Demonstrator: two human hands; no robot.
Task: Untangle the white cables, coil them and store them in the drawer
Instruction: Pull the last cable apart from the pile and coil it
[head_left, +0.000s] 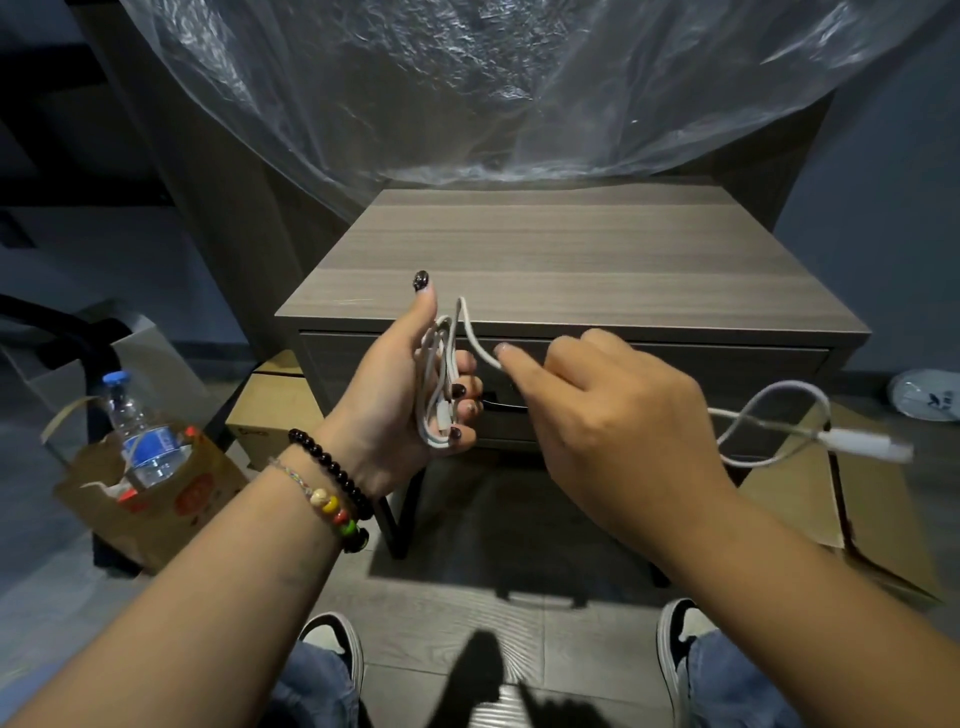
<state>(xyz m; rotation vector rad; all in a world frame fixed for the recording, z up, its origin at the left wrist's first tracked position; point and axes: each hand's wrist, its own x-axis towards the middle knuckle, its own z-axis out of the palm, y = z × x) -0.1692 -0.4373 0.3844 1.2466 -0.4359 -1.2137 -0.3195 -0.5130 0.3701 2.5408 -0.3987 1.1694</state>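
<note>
**Cable bundle in hand before closed drawer**

Knees in blue denim (727, 686) and two dark shoes with white trim (675, 631) are showing at the bottom edge, resting on grey floor tiles.

Left hand (400, 395): raised palm-up in front of the nightstand, thumb pointing upward, fingers curling around a coiled bundle of white cable (439, 384) and holding it against the palm. Dark-painted nails are showing. Two bead bracelets (332, 499) are sitting on the wrist, one dark, one multicoloured.

Right hand (597, 426): positioned just right of the bundle, back to the camera, fingers curling in and pinching a loose strand that is arching up out of the bundle. Whether the thumb is touching the strand cannot be told.

Loose cable end (774, 415): looping in the air to the right of the right wrist and ending in a white connector (867, 444), blurred.

Nightstand (571, 249): grey wood-grain top, dark metal legs. Its drawer (727, 374) is sitting closed behind the hands.

Clear plastic sheeting (493, 88) is hanging behind the nightstand.

Brown paper bag (156, 499): standing on the floor at left, holding a plastic water bottle (140, 431) with a blue cap.

Cardboard boxes (275, 410) are lying beside and under the nightstand.
</note>
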